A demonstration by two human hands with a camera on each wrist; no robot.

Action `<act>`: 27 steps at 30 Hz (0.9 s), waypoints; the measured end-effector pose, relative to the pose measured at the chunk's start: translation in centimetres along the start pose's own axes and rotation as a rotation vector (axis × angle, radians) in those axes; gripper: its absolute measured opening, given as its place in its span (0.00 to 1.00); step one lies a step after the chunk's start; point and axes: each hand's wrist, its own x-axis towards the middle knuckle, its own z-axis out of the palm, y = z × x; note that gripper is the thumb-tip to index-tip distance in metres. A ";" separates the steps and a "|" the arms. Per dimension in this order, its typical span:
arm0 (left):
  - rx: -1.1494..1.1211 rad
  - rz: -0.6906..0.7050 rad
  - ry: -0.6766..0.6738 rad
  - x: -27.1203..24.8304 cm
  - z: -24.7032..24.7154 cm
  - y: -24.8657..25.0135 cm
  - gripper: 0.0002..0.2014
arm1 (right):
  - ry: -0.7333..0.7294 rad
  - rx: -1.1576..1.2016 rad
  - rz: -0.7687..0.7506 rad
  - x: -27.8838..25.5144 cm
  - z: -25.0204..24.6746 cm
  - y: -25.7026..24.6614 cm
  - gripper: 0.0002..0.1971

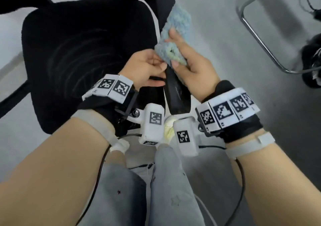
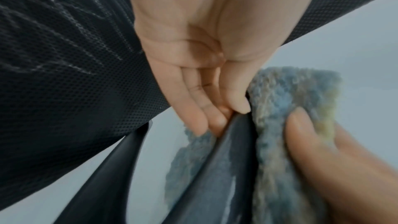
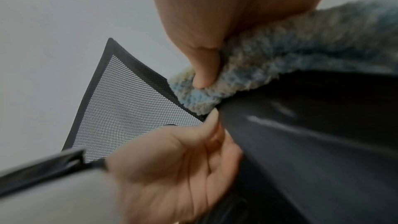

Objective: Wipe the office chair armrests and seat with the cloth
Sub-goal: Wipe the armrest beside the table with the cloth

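A fluffy blue cloth [image 1: 178, 24] lies draped over the black right armrest [image 1: 178, 93] of the office chair, whose black mesh seat [image 1: 78, 51] fills the left of the head view. My right hand [image 1: 175, 50] grips the cloth around the armrest, thumb on its near side. My left hand [image 1: 161, 64] is at the armrest's inner edge, with thumb and curled fingers pinching the cloth's edge [image 2: 286, 94] there. In the left wrist view the armrest [image 2: 226, 163] runs between two flaps of cloth. The right wrist view has my thumb [image 3: 204, 72] pressed into the cloth [image 3: 280, 57].
A bent metal tube frame [image 1: 257, 34] stands on the grey floor at the upper right, with a dark furry object [image 1: 311, 60] beside it. My legs in grey jeans [image 1: 166, 182] are below the armrest. The chair's mesh back [image 3: 129, 108] rises behind the seat.
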 end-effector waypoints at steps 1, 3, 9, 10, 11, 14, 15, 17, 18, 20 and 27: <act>-0.026 0.003 0.005 -0.1 -0.2 -0.4 0.10 | -0.002 -0.006 -0.039 -0.7 0.5 0.3 0.25; -0.061 -0.039 -0.019 -1.0 -0.4 -1.9 0.10 | -0.013 -0.034 -0.065 -0.8 1.0 0.8 0.25; -0.065 -0.207 -0.345 -3.4 1.1 -5.6 0.26 | 0.039 -0.052 -0.076 1.1 0.9 0.7 0.26; -0.136 -0.194 -0.343 -3.4 1.4 -5.3 0.29 | 0.069 -0.065 -0.089 0.9 1.0 0.8 0.25; -0.224 -0.179 -0.330 -3.3 1.5 -4.9 0.31 | 0.099 -0.065 -0.095 0.6 1.2 0.9 0.25; -0.414 -0.131 -0.298 -2.9 1.2 -3.7 0.34 | 0.149 -0.006 -0.094 -1.5 1.8 1.7 0.24; -0.429 -0.120 -0.283 -2.8 1.1 -3.6 0.35 | 0.155 0.018 -0.087 -2.5 2.1 2.0 0.25; -0.400 -0.108 -0.269 -2.7 1.1 -3.5 0.35 | 0.160 0.062 -0.062 -4.4 2.5 2.8 0.27; -0.359 -0.101 -0.278 -2.8 1.2 -3.5 0.35 | 0.159 0.087 -0.043 -5.3 2.7 3.0 0.28; -0.268 -0.088 -0.295 -2.8 0.9 -3.5 0.35 | 0.162 0.141 0.003 -6.8 3.1 3.3 0.28; -0.059 -0.103 -0.281 -3.0 0.2 -3.7 0.24 | 0.484 0.313 0.225 -7.6 1.8 2.2 0.11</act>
